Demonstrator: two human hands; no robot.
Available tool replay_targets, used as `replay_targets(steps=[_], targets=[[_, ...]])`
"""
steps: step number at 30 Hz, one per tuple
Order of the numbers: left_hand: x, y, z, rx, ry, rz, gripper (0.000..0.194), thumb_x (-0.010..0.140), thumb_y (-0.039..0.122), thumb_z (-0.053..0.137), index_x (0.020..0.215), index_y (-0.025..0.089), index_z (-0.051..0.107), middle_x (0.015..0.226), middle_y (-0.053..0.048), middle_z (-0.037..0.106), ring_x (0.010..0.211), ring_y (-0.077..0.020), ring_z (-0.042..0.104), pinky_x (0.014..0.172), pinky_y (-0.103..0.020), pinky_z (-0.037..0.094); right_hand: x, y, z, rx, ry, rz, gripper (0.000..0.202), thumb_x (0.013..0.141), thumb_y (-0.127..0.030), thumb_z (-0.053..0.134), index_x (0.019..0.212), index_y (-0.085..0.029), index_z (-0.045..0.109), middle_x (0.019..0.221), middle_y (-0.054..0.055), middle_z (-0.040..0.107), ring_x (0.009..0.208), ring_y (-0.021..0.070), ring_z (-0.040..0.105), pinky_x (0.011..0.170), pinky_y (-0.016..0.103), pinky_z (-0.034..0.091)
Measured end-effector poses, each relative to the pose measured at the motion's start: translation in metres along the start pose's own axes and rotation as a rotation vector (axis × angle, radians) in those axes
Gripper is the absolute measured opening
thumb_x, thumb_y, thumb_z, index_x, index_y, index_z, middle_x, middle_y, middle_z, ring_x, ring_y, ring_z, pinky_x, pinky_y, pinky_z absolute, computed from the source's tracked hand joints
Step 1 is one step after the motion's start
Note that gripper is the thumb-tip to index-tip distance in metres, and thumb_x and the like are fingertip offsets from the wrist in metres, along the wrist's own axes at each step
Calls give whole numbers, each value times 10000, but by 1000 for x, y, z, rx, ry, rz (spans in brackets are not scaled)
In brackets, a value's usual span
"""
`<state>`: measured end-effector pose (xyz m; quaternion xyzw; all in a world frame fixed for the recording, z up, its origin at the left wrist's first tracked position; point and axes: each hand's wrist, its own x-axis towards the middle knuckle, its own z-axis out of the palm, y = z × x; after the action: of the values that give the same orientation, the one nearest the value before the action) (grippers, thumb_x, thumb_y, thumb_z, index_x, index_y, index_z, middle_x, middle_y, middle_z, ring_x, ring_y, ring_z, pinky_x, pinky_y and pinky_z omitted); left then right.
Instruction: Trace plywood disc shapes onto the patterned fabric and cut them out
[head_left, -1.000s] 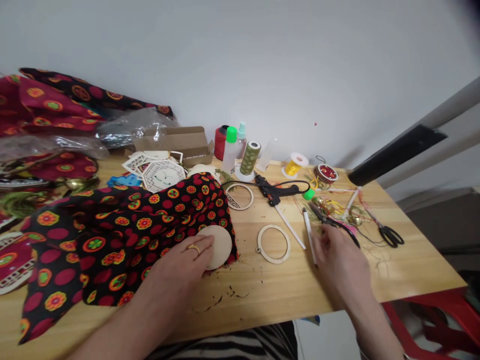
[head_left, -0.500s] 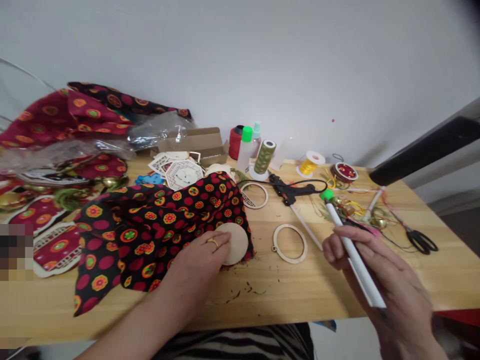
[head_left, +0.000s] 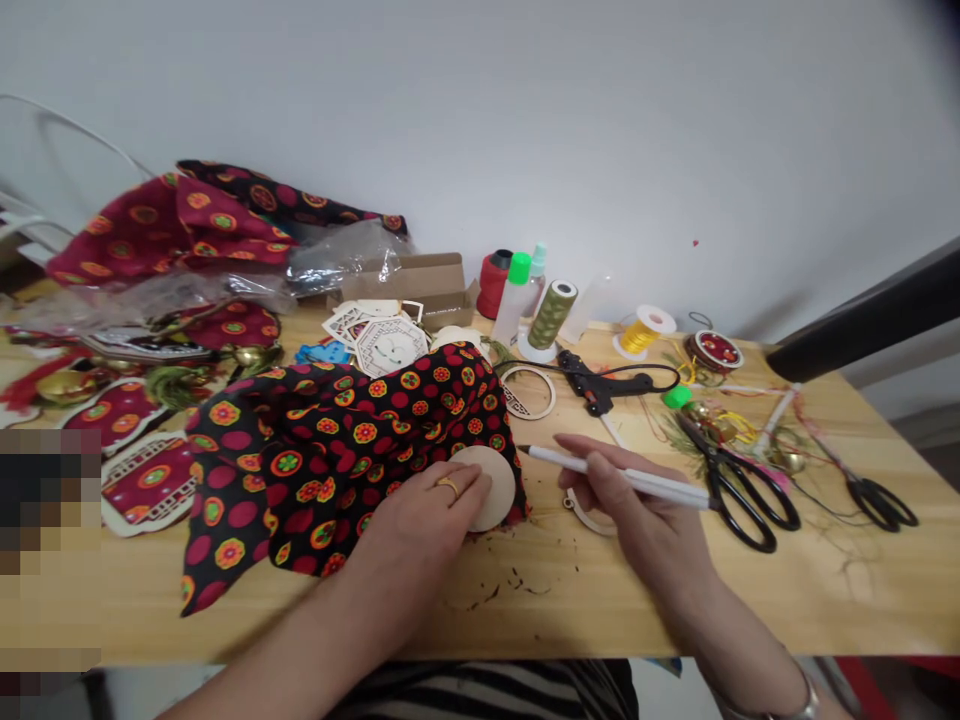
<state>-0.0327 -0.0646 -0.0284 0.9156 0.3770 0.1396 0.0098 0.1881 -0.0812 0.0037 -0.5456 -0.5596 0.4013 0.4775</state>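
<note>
My left hand (head_left: pixel 427 520) lies with its fingers flat on a round pale wooden disc (head_left: pixel 495 490), pressing it onto black cloth (head_left: pixel 322 480) patterned with red dots and orange flowers. The disc sits near the cloth's right edge, partly under my fingers. A white pen (head_left: pixel 645 480) is gripped in my right hand (head_left: pixel 637 520), its dark tip pointing left, close to the cloth's edge beside the disc. Behind my right hand, a wooden ring (head_left: pixel 589 515) is mostly covered.
A black glue gun (head_left: pixel 600 380) lies behind my right hand, with black-handled scissors (head_left: pixel 742 490) to the right. Thread spools (head_left: pixel 551 315), bottles (head_left: pixel 514 295) and a cardboard box (head_left: pixel 420 285) line the wall. Fabric-covered wooden pieces (head_left: pixel 150 490) lie left. Dark scraps (head_left: pixel 495 590) dot the front.
My right hand has moved left and turned the pen from upright to nearly level, its tip now by the cloth. My left hand stays on the disc. The view has shifted slightly.
</note>
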Motion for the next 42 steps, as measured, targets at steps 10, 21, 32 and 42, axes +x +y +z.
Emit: replay_targets(steps=[10,21,32,42], targets=[[3,7,-1,56,-10,40,291,802,19,520,1055,53,659,1069,-166,709,981,-280,655,793,-378,574,33,4,19,-133,-99,99,177,744,-326,659,790,-162,707,701,57,717,546,133,588,467,234,456],[1,6,0,46,-69,17,298,846,44,463,1085,77,638,1120,-147,689,1029,-251,626,845,-361,547,35,7,24,-126,-27,126,163,721,-311,624,652,-163,630,564,12,621,462,101,452,415,217,342],[-1,8,2,21,-124,4,368,854,32,369,1133,47,609,1184,-189,660,1085,-272,609,878,-398,538,49,8,37,-122,-106,120,180,718,-329,629,635,-173,600,566,13,629,507,119,500,467,237,372],[1,2,-5,-78,-98,-5,374,813,-22,406,1109,62,619,1147,-150,688,1063,-234,622,910,-364,524,56,8,42,-106,-129,169,147,689,-306,620,621,-179,589,543,-11,598,494,114,493,483,243,370]])
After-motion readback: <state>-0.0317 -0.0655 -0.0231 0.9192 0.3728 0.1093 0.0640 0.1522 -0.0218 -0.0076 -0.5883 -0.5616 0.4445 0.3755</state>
